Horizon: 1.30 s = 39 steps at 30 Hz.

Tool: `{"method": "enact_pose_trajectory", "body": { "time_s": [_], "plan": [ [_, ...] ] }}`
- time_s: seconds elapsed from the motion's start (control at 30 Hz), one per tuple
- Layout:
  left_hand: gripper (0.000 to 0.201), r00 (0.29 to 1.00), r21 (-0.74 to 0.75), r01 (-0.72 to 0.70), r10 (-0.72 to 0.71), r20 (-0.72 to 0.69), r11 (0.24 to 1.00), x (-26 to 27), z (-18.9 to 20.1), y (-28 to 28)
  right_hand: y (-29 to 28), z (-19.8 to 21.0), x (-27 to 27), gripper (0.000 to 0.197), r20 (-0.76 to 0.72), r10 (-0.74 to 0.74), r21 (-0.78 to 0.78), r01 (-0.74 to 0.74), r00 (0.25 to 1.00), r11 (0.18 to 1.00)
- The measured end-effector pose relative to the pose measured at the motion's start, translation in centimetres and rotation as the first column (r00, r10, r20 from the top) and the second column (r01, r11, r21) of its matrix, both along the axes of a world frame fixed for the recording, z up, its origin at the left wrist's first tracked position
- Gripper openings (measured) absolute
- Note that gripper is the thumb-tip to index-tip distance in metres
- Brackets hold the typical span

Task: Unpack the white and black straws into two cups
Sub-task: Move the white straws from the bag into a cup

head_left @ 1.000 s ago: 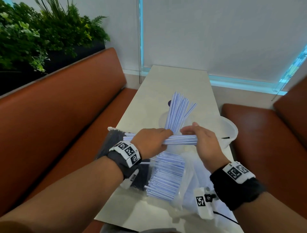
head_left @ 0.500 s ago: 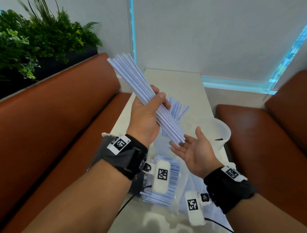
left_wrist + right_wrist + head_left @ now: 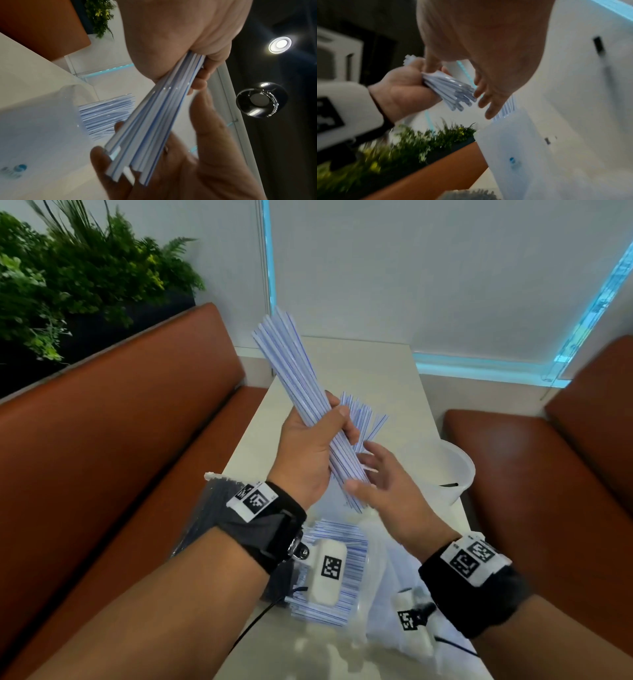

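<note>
Two cups (image 3: 455, 474), one holding white straws (image 3: 363, 419), left grip (image 3: 308, 453) clutching bundle (image 3: 294, 371), right grip (image 3: 383, 484) wide.

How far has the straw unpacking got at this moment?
Done: some white straws stand in the near cup. In hand: the left hand grips another white bundle, and the open right hand squares its lower ends. Left: white straws in the bag, and the black straws, still bagged.
</note>
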<state>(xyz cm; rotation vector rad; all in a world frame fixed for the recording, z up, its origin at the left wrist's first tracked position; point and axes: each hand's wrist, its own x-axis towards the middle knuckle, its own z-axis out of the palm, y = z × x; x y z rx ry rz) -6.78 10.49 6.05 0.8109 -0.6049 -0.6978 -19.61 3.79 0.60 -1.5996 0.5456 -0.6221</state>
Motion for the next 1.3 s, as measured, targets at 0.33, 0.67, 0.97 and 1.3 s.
{"method": "enact_pose_trajectory", "body": {
  "time_s": [0.33, 0.67, 0.97, 1.3],
  "plan": [
    [0.016, 0.987, 0.017, 0.012, -0.015, 0.162, 1.0, 1.9, 1.6, -0.3, -0.1, -0.6, 1.1, 0.033, -0.372, -0.159, -0.474, -0.04, 0.914, 0.88],
    [0.01, 0.882, 0.096, -0.35, 0.294, 0.368, 0.932, 6.5, 1.3, -4.4, -4.0, -3.7, 2.9, 0.033, -0.676, -0.231, -0.632, -0.389, 0.699, 0.67],
    [0.018, 0.7, 0.522, -0.436, -0.088, 0.708, 0.733, 9.3, -6.4, -6.7, -4.9, -5.6, 3.5, 0.027, -0.62, -0.228, -0.685, -0.377, 0.751, 0.624],
    [0.121, 0.596, 0.812, -0.27, -0.573, 0.563, 0.517, 9.9, -6.7, -7.3, -4.7, -5.2, 3.3, 0.024, -0.619, -0.213, -0.684, -0.386, 0.756, 0.619]
  ]
}}
